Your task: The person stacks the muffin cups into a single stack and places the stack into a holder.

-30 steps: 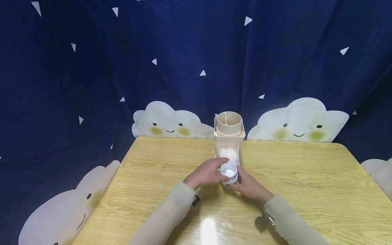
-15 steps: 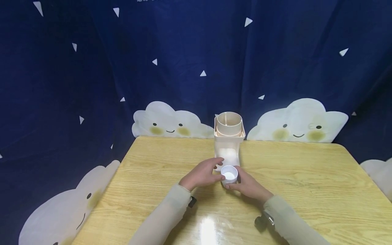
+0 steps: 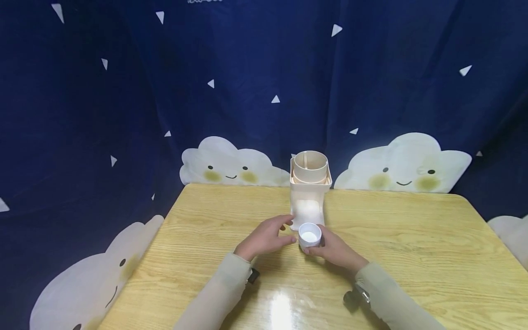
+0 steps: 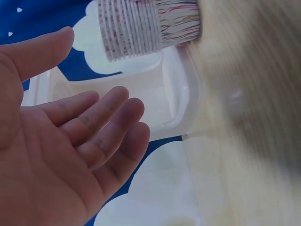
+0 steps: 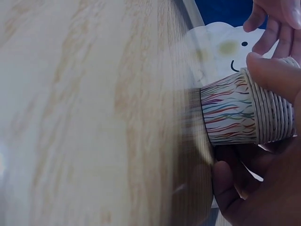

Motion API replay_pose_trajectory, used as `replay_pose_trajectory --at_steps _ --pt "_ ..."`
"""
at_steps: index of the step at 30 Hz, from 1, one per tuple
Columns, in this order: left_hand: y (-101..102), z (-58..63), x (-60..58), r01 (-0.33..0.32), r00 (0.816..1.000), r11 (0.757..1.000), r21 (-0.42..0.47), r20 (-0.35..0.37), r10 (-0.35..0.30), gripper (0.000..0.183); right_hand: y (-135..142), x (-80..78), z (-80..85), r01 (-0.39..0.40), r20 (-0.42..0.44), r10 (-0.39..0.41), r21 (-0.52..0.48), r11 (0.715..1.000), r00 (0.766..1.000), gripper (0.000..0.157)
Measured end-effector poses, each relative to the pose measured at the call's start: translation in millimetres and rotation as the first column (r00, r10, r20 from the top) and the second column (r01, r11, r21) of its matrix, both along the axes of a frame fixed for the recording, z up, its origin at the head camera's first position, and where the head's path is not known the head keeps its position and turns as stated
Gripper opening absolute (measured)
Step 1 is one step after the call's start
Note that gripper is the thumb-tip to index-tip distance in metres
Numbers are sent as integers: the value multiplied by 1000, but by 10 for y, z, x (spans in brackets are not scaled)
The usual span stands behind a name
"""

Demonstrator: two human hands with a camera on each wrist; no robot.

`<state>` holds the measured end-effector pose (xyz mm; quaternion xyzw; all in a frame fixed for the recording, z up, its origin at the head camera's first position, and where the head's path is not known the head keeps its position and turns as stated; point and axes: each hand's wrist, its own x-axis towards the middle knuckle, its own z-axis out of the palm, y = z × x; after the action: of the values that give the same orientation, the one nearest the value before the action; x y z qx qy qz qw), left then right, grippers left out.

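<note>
A nested stack of paper cups [image 3: 309,235] stands upright on the table, white inside. Its outside carries thin coloured wavy stripes, and several rims of the stack [image 5: 230,110] show in the right wrist view. My right hand [image 3: 337,250] grips the stack from the right, thumb and fingers around its side. To the left, my left hand [image 3: 264,237] is held apart from the cups, palm towards them and fingers relaxed, holding nothing. Just behind the cups is a cream plastic stand [image 3: 307,206], topped by a round open tube [image 3: 310,174].
The light wooden table [image 3: 392,247] reaches out to both sides. Behind it hangs a dark blue curtain [image 3: 247,55] printed with white triangles and smiling clouds [image 3: 231,160]. A dark wrist device [image 3: 253,276] sits under the left sleeve.
My left hand has let go of the cups and drawn back to the left. The stack looks slightly lower, and my right hand has stayed around it.
</note>
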<state>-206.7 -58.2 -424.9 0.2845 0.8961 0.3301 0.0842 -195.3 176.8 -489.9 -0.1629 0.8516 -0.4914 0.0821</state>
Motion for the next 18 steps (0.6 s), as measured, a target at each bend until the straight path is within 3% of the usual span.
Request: replay_pose_trajectory --at_steps 8,18 --pt "51 -148 4 12 1000 1000 -16 20 -12 57 7 8 -4 -4 0 4 -12 1000 1000 66" --pt "83 -185 -56 -25 1000 998 -61 -7 25 54 25 10 -17 3 -13 -3 6 1000 1000 65"
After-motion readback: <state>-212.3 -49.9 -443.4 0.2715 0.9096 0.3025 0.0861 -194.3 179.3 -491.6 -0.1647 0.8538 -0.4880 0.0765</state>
